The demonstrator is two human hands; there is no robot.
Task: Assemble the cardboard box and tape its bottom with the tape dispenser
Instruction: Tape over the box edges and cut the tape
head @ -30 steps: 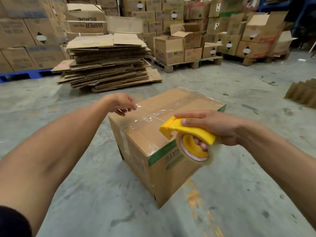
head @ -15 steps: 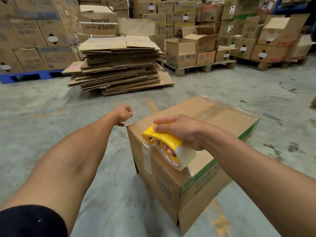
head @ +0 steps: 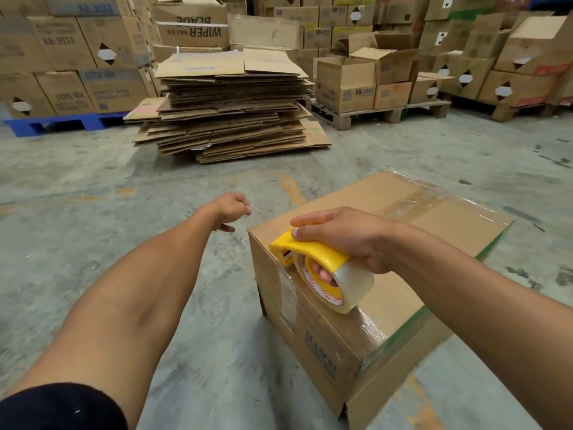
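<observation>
A brown cardboard box (head: pixel 434 243) with a green edge stripe stands closed on the concrete floor, clear tape running across its top face and down the near left side. My right hand (head: pixel 347 237) grips the yellow tape dispenser (head: pixel 310 252), whose clear tape roll (head: pixel 344 287) rests on the box top near its left edge. My left hand (head: pixel 232 209) hovers left of the box, off its corner, fingers pinched together; a tiny glint shows at the fingertips, and I cannot tell whether it is tape.
A tall stack of flattened cartons (head: pixel 229 103) lies on the floor ahead. Behind it, stacked boxes stand on a blue pallet (head: pixel 62 122) at left and wooden pallets (head: pixel 372 114) at right. Grey floor surrounds the box.
My right hand has run the dispenser across the box top to its left edge. My left hand has drawn away from the box to the left. My view has shifted left.
</observation>
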